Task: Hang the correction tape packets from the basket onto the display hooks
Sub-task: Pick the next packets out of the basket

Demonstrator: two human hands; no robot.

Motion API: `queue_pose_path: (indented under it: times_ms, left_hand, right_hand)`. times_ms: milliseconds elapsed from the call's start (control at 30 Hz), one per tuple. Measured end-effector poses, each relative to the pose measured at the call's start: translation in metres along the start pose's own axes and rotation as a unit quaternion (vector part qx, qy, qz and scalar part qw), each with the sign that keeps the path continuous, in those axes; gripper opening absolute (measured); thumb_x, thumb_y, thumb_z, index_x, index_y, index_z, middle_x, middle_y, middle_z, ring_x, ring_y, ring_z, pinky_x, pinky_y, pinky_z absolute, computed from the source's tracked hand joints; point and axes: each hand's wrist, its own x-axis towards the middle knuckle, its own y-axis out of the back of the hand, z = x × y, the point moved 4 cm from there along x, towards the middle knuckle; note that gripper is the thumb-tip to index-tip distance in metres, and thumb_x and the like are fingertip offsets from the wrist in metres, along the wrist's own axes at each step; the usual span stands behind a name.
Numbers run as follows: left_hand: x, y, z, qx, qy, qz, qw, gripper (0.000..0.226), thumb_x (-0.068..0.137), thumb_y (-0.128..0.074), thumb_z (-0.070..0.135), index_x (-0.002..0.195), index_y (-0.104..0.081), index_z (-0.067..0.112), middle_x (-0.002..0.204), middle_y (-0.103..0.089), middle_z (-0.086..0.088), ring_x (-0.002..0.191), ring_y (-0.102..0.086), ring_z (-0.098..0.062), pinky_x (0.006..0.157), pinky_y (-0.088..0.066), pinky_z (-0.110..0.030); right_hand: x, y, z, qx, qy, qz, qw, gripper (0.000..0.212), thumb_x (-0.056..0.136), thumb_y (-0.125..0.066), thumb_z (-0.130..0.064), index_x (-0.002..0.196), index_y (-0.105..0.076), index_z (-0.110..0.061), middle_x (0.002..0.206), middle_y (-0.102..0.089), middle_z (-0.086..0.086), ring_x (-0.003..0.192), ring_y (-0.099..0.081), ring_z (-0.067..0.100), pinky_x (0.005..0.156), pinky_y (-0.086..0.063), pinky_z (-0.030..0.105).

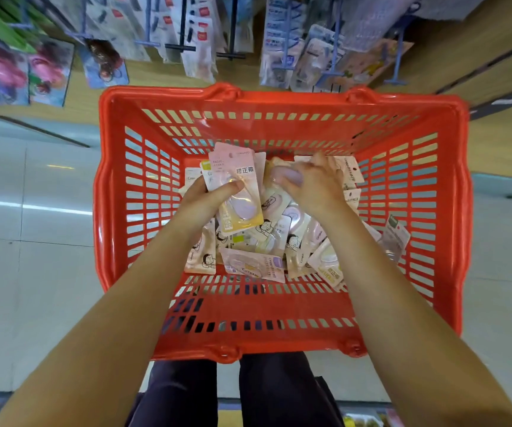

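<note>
While both hands grip packets, basket walls stand well apart.

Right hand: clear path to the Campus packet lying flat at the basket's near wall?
Probably yes. That Campus packet lies on top of the pile, uncovered, near the right forearm. The right hand would need to release or carry the purple packet in its grip.

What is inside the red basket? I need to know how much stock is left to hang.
The red slotted plastic basket holds a loose pile of pastel correction tape packets. The hands and overlapping top packets hide those beneath, so no count is possible.
</note>
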Motion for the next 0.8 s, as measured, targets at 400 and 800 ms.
queue_pose_path:
  times_ms: [400,800]
  left_hand:
    - [0.004,0.004,0.004,0.054,-0.014,0.037,0.998,0.012,0.088,-0.077,0.043,0.098,-0.076,0.035,0.098,-0.079,0.013,0.088,-0.074,-0.004,0.075,-0.053,-0.026]
    - [-0.009,-0.012,-0.013,-0.089,0.052,0.022,0.994,0.019,0.091,-0.076,0.040,0.107,-0.073,0.030,0.108,-0.079,0.002,0.104,-0.075,-0.020,0.097,-0.059,-0.047]
  right_hand:
    - [-0.021,-0.008,-0.001,0.147,-0.066,0.026,0.987,0.060,0.078,-0.081,-0.050,0.103,-0.054,-0.003,0.108,-0.057,0.013,0.117,-0.046,0.031,0.083,-0.034,0.035]
    - [-0.025,-0.007,0.012,0.338,-0.177,-0.028,0.924,0.045,0.082,-0.078,-0.018,0.121,-0.056,-0.011,0.106,-0.066,0.000,0.089,-0.063,0.020,0.063,-0.050,0.029]
